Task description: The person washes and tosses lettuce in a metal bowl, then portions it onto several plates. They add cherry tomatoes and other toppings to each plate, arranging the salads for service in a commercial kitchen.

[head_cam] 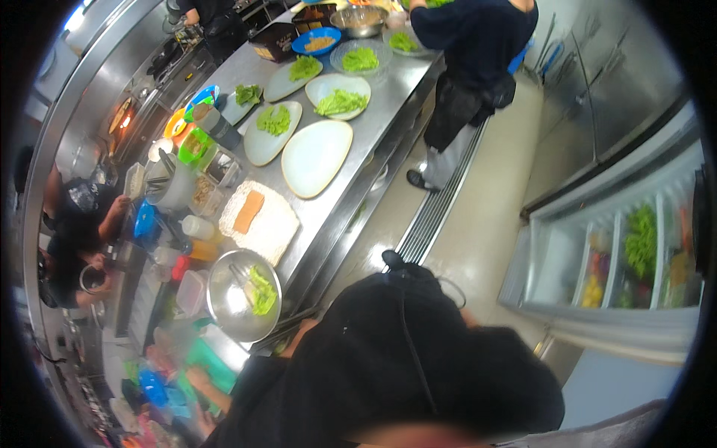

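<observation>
My left hand (299, 337) is only partly seen between my black clothing and the steel table (313, 224); its fingers are hidden. A little of my right hand (469, 319) shows beyond my other side, with its grip hidden. Nearest the left one is a steel mixing bowl (224, 313) holding lettuce (262, 291) and a utensil. Past it, an orange-brown slab (249, 211) lies on a pale, bumpy sheet (274, 235). Farther along are a bare pale plate (317, 159) and several plates with lettuce, such as a rounded triangular plate (263, 148).
A co-worker's hands (204, 383) are at a green cutting board (207, 358), lower left. Another co-worker (470, 67) stands at the table's far end. Squeeze bottles (197, 228) and tubs line the table's left side. An open refrigerator drawer (610, 313) is at right, beyond a floor drain grate (442, 201).
</observation>
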Motion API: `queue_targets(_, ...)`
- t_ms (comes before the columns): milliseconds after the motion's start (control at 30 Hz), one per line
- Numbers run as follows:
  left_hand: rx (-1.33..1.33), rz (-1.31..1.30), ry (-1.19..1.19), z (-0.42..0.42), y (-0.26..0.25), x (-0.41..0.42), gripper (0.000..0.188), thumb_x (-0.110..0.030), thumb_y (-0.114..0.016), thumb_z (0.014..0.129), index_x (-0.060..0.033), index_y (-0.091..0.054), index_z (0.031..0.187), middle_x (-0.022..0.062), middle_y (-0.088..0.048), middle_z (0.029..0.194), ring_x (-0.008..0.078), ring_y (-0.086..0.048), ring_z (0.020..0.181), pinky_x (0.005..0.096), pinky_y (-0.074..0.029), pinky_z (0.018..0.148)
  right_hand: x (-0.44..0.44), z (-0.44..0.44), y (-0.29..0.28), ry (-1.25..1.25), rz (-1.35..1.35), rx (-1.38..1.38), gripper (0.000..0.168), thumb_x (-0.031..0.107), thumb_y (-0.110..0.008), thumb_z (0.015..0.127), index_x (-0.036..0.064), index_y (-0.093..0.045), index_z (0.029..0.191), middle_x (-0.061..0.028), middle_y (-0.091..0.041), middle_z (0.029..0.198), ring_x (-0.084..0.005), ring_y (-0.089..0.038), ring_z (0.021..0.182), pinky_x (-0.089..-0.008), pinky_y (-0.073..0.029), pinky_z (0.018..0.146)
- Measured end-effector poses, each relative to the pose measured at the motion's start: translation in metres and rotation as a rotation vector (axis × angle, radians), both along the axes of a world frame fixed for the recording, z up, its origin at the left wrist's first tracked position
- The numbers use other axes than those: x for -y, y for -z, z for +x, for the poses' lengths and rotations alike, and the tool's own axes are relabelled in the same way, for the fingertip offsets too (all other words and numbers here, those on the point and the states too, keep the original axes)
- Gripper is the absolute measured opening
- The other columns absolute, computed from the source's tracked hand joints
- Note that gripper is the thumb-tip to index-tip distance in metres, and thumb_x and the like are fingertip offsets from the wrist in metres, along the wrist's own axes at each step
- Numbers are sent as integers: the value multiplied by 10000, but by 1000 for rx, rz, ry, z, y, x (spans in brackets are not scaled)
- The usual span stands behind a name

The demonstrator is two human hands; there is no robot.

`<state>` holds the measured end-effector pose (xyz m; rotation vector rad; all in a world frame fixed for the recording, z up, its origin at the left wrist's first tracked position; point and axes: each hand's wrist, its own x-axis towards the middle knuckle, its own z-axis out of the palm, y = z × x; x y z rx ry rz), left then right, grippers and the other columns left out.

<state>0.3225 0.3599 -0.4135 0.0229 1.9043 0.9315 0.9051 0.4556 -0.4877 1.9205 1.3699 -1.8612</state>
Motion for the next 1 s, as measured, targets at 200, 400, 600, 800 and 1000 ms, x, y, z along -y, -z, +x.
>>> queue_targets(200,23,146,82,68,-105,-39,104,-89,-562,853,-57,-648,904,65,-646,908,160,-621,757,269,-493,685,-10,25,-16,63,51,-162,228,162,-665,726,24,-674,907,-100,-616,646,-252,-584,528,-394,-487,520)
queue_targets(400,-547,358,432,138,-212,-217,204,31,-569,775,-5,-645,961,86,-672,915,162,-631,856,272,-487,787,-281,44,-36,205,205,57,267,108,-552,870,-24,-591,1099,-89,-640,791,-181,-594,640,-294,-475,530)
queue_targets(600,-639,733,650,188,-340,-498,221,-9,-571,791,-21,-655,995,100,-676,1022,188,-636,927,311,-487,813,-535,77,-141,321,835,-13,263,73,-528,866,-7,-583,1110,-68,-645,807,-143,-596,714,-257,-483,604)
queue_targets(800,-1009,1008,344,123,-416,-768,223,-136,-603,742,-49,-662,939,118,-684,911,230,-659,870,340,-510,757,-596,7,-346,-251,539,-315,224,56,-608,828,15,-654,1044,-55,-675,950,-147,-620,809,-281,-497,766)
queue_targets(1000,-1223,909,1010,146,-401,-1075,276,-147,-563,731,-143,-716,962,139,-686,935,299,-660,875,398,-515,794,-629,-95,-387,-469,465,-191,338,184,-600,872,60,-590,1187,-121,-620,1145,-235,-589,1019,-343,-450,913)
